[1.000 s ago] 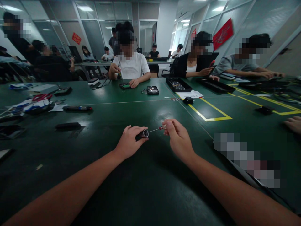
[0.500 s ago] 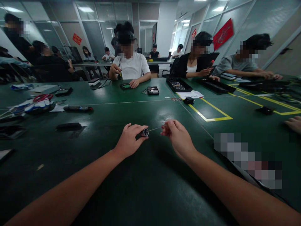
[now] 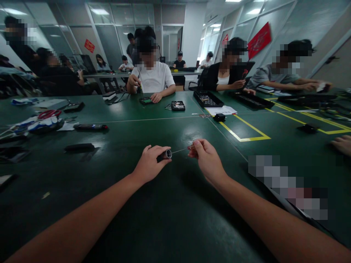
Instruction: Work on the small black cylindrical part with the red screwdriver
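Note:
My left hand is closed around a dark cylindrical tube. Its round, silvery-rimmed open end faces right and toward me. Fingers and thumb lie along its two sides and hide its rear part. In my right hand, thumb and fingers pinch a thin metal rod near a small reddish part. The rod slopes down to the left, and its far tip meets the rim of the tube's mouth. Whether the tip touches the rim, I cannot tell. Both hands are held over the green tabletop.
Left lie a black case, a dark pen-like tool and red-handled pliers or scissors. A small black block sits near yellow tape. Black parts trays stand farther back. A co-worker's hand rests at right.
The tube has shifted slightly left and turned a little. The rod, which earlier reached into the tube's mouth, now shows its tip at the rim. Both hands keep their grips.

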Demonstrator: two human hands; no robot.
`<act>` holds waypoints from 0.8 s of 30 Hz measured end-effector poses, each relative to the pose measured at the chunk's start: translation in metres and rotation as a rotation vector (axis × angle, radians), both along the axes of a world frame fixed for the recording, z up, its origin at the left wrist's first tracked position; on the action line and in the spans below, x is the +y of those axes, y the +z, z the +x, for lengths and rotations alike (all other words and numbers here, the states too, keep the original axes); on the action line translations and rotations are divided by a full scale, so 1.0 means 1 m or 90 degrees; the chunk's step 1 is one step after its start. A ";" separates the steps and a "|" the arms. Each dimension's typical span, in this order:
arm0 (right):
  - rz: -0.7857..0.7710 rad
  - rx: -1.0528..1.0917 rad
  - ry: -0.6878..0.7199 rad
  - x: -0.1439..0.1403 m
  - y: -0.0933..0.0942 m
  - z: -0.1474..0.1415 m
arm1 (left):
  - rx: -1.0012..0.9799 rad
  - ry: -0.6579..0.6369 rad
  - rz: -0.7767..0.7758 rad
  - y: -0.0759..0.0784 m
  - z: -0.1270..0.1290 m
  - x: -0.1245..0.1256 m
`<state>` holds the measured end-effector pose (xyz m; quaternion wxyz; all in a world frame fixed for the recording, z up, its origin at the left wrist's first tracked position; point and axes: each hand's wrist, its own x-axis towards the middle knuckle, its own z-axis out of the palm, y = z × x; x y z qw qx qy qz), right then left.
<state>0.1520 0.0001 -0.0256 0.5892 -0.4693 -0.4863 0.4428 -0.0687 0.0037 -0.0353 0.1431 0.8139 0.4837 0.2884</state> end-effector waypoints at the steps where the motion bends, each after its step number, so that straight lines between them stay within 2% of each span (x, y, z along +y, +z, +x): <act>1: 0.005 -0.009 0.004 -0.001 0.000 0.000 | -0.001 -0.001 0.003 0.000 0.000 0.000; 9: 0.046 -0.095 -0.008 -0.004 0.003 0.001 | -0.016 0.003 0.006 0.001 0.003 -0.002; 13: 0.070 -0.134 0.014 -0.009 0.008 0.001 | -0.016 0.000 0.002 0.000 0.003 -0.002; 16: 0.066 -0.132 0.019 -0.012 0.011 0.002 | -0.014 -0.009 -0.006 -0.001 0.003 -0.003; 21: 0.085 -0.132 -0.022 -0.014 0.012 0.001 | -0.009 -0.014 -0.019 0.001 0.003 -0.004; 24: 0.086 -0.109 -0.009 -0.014 0.011 0.000 | -0.006 -0.014 -0.016 0.000 0.003 -0.003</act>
